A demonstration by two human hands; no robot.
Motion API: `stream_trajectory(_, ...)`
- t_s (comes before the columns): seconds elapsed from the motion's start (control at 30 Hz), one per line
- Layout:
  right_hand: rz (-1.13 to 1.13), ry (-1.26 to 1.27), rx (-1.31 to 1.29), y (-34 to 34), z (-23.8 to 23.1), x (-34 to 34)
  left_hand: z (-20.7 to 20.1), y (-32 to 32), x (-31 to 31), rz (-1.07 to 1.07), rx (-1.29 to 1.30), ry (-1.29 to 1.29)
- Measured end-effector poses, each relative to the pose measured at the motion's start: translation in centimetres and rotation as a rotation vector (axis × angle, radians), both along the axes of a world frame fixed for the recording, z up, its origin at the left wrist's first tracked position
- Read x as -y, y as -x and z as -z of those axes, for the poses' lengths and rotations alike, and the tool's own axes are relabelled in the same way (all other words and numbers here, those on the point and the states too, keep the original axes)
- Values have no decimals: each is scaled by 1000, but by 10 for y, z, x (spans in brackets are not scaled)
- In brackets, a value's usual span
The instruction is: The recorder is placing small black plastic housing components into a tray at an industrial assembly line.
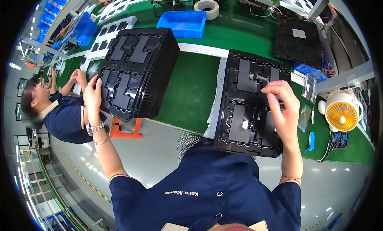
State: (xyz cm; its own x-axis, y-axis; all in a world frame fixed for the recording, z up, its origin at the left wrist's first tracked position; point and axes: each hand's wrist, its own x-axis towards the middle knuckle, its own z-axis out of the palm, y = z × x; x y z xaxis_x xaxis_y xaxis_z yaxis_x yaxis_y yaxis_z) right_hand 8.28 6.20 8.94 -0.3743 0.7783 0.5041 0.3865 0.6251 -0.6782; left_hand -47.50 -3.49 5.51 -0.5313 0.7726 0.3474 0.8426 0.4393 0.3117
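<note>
A tall stack of black plastic trays stands on the left of the green table, flat dark grey pieces lying in the top tray's pockets. My left hand is at the stack's left edge, fingers stretched upward against the rim. To the right is another black tray, with similar dark grey pieces in its pockets. Over its right half hovers my right hand, thumb and forefinger drawn close together. Whether anything small sits between those fingertips I cannot make out. That hand partly covers the right-hand pockets.
Behind the trays are a blue bin and a tape roll. A yellow-and-white fan, clear bags and a black panel occupy the right side. A co-worker sits at the left, near white trays.
</note>
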Motion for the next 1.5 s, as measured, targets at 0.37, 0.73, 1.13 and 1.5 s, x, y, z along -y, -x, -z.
stream_trajectory(0.37,-26,-79,279,25,11,-40,1,-11,-11,-100,17,22)
stream_trajectory(0.73,151,-139,512,21,56,-92,-17,-248,-12,724,133,-547)
stream_trajectory(1.13,-209,583,-283,46,-21,-30,7,-347,-73,870,1181,5)
stream_trajectory(1.5,-262,634,-271,43,-2,-6,4,-359,-51,807,1522,-318)
